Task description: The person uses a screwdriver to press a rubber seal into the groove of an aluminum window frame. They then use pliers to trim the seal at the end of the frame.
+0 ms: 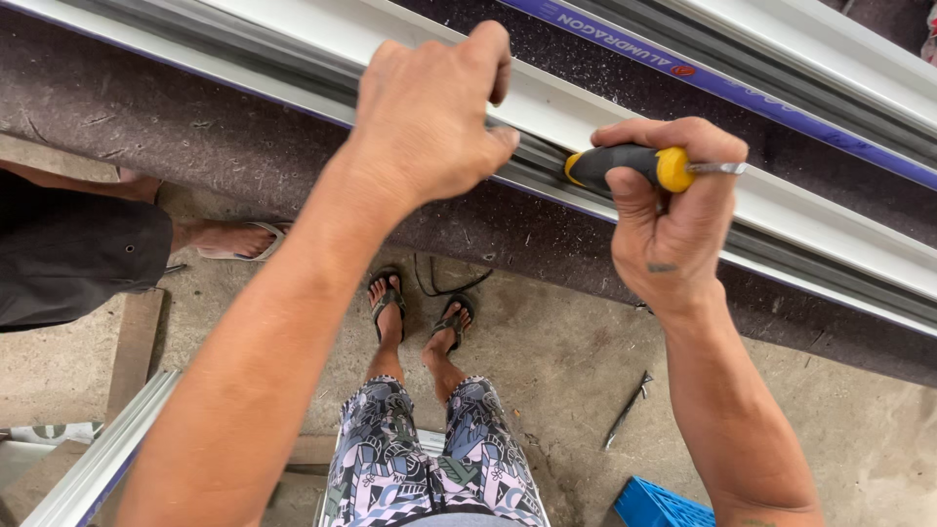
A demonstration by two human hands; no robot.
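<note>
Both fists curled — left hand (429, 117) on aluminium rail (830, 220), right hand (669, 210) gripping screwdriver (634, 166)

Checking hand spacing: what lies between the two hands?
Head view: only bare white aluminium window-frame rail between left hand and right hand.

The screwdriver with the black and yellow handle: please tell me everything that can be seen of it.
The screwdriver with the black and yellow handle lies almost level in the right hand, which closes round the black grip. The yellow collar and a short piece of bright metal shank stick out past the fingers; the tip is not visible. It is held over the long white aluminium profile on the bench. Whether it touches the profile cannot be told.
</note>
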